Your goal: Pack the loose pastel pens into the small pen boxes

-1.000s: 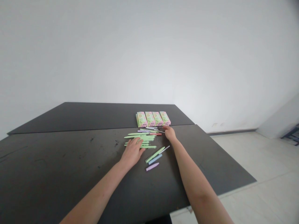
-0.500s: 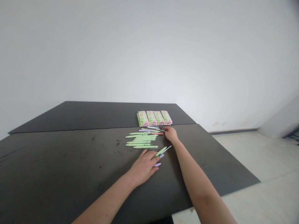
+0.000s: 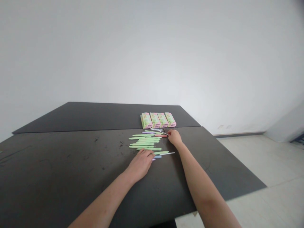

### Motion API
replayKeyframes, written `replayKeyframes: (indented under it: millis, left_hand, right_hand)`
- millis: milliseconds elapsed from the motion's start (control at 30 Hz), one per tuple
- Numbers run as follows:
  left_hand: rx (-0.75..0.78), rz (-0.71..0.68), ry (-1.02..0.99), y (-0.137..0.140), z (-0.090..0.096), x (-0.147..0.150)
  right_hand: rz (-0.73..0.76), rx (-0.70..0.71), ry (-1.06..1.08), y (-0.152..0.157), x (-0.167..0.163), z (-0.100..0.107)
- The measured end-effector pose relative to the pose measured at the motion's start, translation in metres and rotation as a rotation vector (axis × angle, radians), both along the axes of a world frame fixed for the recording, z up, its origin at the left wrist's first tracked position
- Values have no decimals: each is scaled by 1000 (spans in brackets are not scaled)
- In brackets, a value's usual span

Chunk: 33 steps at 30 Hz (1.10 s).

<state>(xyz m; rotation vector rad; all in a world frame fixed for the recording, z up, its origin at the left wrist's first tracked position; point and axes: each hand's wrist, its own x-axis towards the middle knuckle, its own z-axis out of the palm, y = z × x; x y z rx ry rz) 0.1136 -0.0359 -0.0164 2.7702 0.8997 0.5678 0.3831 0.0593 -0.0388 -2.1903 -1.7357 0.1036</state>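
Many light green pens (image 3: 144,144) lie in a loose row across the dark table. At the near end of the row, my left hand (image 3: 140,164) is closed over a small bunch: a green pen (image 3: 161,152), a blue pen (image 3: 157,156), a purple pen (image 3: 153,159) and a thin white stick (image 3: 169,153). Their right ends stick out past my fingers, which partly hide the rest. My right hand (image 3: 175,138) pinches the end of another thin white stick (image 3: 163,132) at the far end of the row. A red pen (image 3: 161,136) lies beside its fingertips.
Behind the pens stand green and pink boxes (image 3: 155,121) marked 5, lined up side by side. A purple pen (image 3: 147,132) and more white sticks (image 3: 156,129) lie just before them. The black table (image 3: 71,171) meets a white wall; its right edge drops to a pale floor (image 3: 251,158).
My left hand has drawn back slightly up and left, its fingers curling in. The bunch under it has turned from slanted to nearly parallel with the row. My right hand has hardly moved.
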Motion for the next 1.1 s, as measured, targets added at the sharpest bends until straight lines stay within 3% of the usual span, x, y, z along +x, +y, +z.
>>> replayKeyframes:
  millis: [567, 967, 1100]
  left_hand:
    - [-60, 87, -44, 10, 0, -11]
    - [-78, 114, -117, 13, -2, -14]
    - [-51, 223, -155, 24, -5, -17]
  right_hand:
    - [21, -6, -108, -4, -9, 5]
    - [369, 94, -49, -2, -33, 3]
    - [418, 129, -19, -4, -35, 4]
